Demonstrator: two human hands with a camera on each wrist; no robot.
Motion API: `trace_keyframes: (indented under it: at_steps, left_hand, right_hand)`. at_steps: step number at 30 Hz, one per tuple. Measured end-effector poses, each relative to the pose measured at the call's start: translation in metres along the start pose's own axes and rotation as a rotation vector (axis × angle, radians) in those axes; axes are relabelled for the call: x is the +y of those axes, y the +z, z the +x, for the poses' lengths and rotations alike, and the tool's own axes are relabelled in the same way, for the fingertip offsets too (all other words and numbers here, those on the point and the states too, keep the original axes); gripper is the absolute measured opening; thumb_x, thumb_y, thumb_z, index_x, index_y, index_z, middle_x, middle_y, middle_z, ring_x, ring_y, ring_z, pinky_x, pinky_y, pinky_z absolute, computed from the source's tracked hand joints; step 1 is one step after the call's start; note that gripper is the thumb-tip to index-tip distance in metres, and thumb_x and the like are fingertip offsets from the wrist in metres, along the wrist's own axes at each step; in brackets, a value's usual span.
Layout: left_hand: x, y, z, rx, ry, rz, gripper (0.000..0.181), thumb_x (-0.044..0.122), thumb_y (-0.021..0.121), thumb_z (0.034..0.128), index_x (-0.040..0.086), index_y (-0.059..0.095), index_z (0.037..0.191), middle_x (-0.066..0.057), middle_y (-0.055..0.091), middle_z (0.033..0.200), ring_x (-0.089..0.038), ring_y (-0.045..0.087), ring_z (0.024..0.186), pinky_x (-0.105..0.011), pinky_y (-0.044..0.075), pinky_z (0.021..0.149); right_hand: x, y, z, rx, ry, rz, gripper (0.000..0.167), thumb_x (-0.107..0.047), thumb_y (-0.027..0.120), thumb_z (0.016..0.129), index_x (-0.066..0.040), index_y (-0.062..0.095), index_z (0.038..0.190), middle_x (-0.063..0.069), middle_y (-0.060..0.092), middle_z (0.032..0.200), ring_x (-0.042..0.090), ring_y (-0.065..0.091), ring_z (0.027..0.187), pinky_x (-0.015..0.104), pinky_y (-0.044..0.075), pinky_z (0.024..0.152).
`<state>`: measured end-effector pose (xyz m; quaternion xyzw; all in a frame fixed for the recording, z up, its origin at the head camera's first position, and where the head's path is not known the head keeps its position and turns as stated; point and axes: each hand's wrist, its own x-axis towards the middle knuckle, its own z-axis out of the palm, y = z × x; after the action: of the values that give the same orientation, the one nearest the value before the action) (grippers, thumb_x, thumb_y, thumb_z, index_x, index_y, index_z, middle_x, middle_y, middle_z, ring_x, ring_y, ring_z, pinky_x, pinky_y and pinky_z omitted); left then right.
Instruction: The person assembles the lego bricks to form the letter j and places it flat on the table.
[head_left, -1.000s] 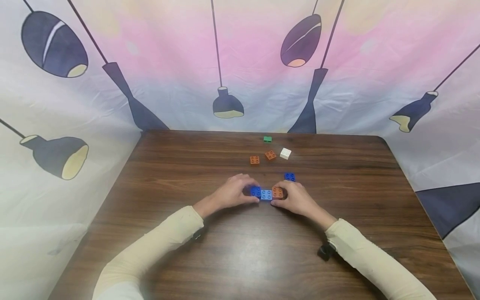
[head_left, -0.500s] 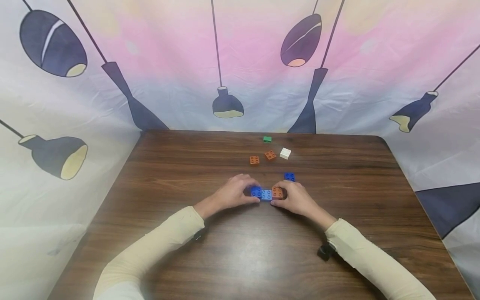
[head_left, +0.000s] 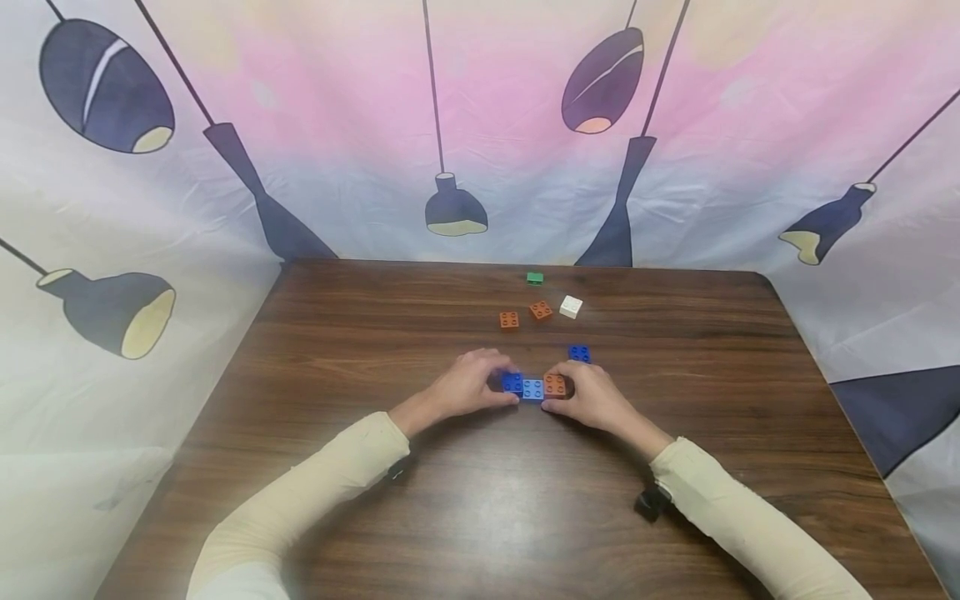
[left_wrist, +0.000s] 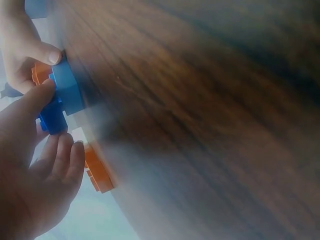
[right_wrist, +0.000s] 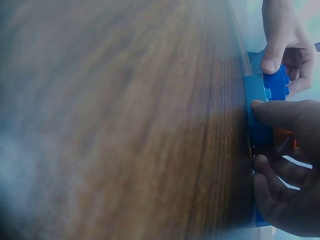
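Note:
In the head view, my left hand (head_left: 472, 385) pinches a dark blue toy building brick (head_left: 512, 382) between thumb and fingers. My right hand (head_left: 596, 396) pinches an orange brick (head_left: 555, 384). Between these two, the studs of a light blue brick (head_left: 533, 390) show lower down. Both wrist views show the dark blue brick (left_wrist: 53, 118) and the orange brick (left_wrist: 41, 73) standing higher than the light blue brick (right_wrist: 258, 112), at its two ends. My right thumb touches the light blue brick's side. Fingers partly hide where the bricks meet.
Just beyond my right hand lies a loose blue brick (head_left: 579, 353). Farther back are two orange bricks (head_left: 509, 320), a white brick (head_left: 571, 307) and a green brick (head_left: 535, 279). The brown wooden table (head_left: 360, 350) ends at a printed curtain (head_left: 510, 125).

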<state>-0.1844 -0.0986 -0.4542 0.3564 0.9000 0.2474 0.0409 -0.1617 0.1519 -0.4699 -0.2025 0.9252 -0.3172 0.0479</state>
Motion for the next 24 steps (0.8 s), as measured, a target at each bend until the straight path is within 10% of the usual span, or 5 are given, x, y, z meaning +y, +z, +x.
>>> trace_keyframes:
  at_steps: [24]
  left_hand:
    - [0.0051, 0.0019, 0.0044, -0.004, -0.047, 0.000, 0.037, 0.030, 0.086, 0.0839, 0.011, 0.072, 0.113, 0.000, 0.068, 0.100, -0.012, 0.062, 0.089, -0.026, 0.052, 0.078]
  right_hand:
    - [0.0011, 0.0007, 0.0013, 0.003, 0.003, 0.004, 0.037, -0.027, 0.088, 0.081, -0.008, 0.073, 0.109, -0.003, 0.065, 0.089, 0.013, 0.054, 0.079, 0.031, 0.043, 0.068]
